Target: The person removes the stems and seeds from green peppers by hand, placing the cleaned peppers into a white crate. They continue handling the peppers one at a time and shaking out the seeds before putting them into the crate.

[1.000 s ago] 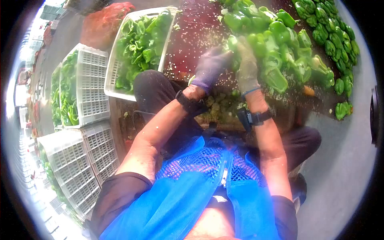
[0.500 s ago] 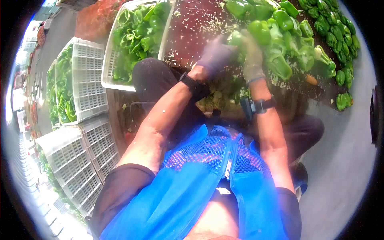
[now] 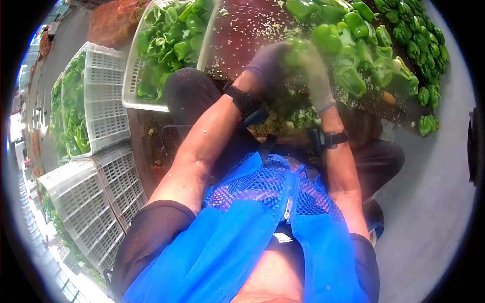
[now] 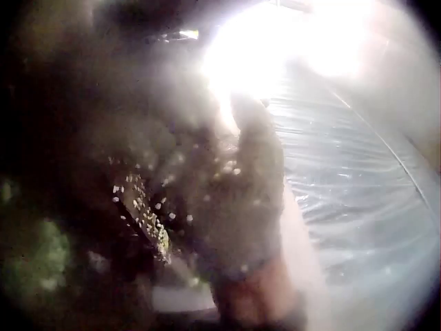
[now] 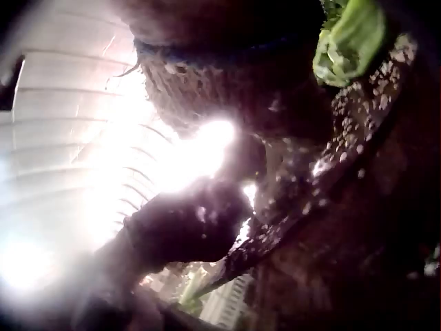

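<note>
Left hand (image 3: 268, 63), purple-gloved, and right hand (image 3: 314, 76), pale-gloved, both just right of the crate (image 3: 146, 106), with a blurred pepper (image 3: 297, 54) between them; fingers too smeared to tell whether gripping it or merely touching. Seeds (image 3: 274, 33) strewn across the table (image 3: 230, 40) to the right of the crate, so probably cleaning out the pepper. To do it well: steady the outer wall on one side, work the seeds loose from the other, avoid tearing the flesh, and stay low over the table. Farther right of the crate, a heap (image 3: 348, 60) of more peppers, some cut open. Compared with half a second earlier: more green showing right of the crate, between the hands; crate and heap apparently unchanged beyond a slight shift of view.
</note>
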Demonstrator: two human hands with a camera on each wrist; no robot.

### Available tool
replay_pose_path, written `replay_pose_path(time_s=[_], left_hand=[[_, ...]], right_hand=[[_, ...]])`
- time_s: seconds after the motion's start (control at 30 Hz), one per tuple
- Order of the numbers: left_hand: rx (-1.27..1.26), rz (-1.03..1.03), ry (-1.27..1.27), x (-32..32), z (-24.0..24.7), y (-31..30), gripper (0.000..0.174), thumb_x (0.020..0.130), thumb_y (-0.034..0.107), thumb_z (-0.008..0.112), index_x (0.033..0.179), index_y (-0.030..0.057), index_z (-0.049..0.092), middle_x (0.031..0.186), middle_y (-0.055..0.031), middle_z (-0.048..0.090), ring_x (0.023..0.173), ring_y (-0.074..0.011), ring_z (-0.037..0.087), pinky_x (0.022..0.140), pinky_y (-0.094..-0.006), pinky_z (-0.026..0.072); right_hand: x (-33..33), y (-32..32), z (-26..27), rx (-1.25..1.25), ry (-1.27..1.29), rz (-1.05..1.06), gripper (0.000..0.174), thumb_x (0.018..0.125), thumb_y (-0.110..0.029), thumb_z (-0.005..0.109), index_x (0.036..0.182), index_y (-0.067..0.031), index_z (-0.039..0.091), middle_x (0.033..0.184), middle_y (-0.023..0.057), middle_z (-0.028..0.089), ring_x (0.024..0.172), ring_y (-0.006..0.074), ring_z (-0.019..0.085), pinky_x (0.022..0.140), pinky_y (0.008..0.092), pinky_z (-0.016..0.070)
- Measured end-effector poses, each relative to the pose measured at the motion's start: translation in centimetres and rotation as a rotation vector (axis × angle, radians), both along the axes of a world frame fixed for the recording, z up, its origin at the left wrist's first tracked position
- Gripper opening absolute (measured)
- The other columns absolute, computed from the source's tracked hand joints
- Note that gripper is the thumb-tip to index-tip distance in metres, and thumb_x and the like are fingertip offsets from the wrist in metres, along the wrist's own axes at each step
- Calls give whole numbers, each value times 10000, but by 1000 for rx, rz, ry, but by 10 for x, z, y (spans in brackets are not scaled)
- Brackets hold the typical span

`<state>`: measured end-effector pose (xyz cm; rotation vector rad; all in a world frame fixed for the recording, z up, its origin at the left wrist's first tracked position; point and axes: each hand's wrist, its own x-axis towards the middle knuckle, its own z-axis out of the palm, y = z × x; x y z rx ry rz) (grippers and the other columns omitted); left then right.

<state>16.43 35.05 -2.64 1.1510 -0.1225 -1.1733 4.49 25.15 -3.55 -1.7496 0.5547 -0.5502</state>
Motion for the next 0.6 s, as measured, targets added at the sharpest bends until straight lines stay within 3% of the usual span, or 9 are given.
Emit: replay_pose_path(time_s=[0.1,0.13,0.2,0.3,0.37,0.43,0.5,0.57,0.6], left_hand=[[-55,35,362,-4,30,4,173,853,254,656,873,93,597,615,24,526,483,-86,480,445,-215,452],[-67,48,401,-4,30,4,190,832,267,679,885,101,603,618,30,525,478,-100,485,430,-214,446],[-73,-9,124,4,-12,-4,201,830,275,680,899,99,611,622,23,528,497,-111,500,451,-243,465],[-19,-25,271,5,-11,-1,200,835,276,671,920,100,628,643,-5,553,566,-142,549,535,-303,509],[-127,67,232,-1,12,10,227,817,307,683,906,99,669,700,-41,607,652,-152,591,616,-317,524],[2,60,-216,6,-29,-1,231,815,308,678,895,94,706,762,-50,643,702,-142,607,626,-279,519],[318,-5,-281,10,-22,-10,239,832,273,645,906,59,720,834,-52,675,727,-127,618,625,-281,520],[385,99,-179,8,3,-5,196,778,180,671,878,16,711,698,-82,650,609,-190,632,551,-363,529],[363,-254,-973,15,-43,-18,218,764,204,665,888,32,713,762,-137,685,687,-242,681,602,-353,538]], right_hand=[[-5,-6,16,-400,378,15,697,887,-493,526,1416,-73,352,1209,200,585,1060,327,613,854,402,505],[-5,-6,16,-611,352,16,683,882,-457,549,1427,-105,335,1174,218,588,973,367,634,806,431,521],[-1,-1,29,-756,337,5,657,872,-446,562,1401,-109,365,1136,223,594,944,381,633,785,448,525],[12,-4,24,-905,318,91,529,871,-419,572,1289,-117,455,1111,211,579,898,377,629,750,452,538],[17,4,46,-894,256,145,419,904,-352,551,1292,-213,473,1063,183,577,866,318,643,710,416,553],[20,0,41,-994,531,191,404,921,-345,542,1311,-267,466,964,139,573,764,280,652,636,398,570],[24,1,39,-1056,564,206,393,934,-316,521,1319,-258,461,969,146,561,737,289,654,578,394,570],[29,16,59,-1080,715,201,425,922,-269,516,1341,-224,457,999,182,565,821,373,630,695,470,521],[30,13,53,-1159,728,218,439,929,-269,508,1359,-232,430,986,175,561,786,346,636,656,451,536]])
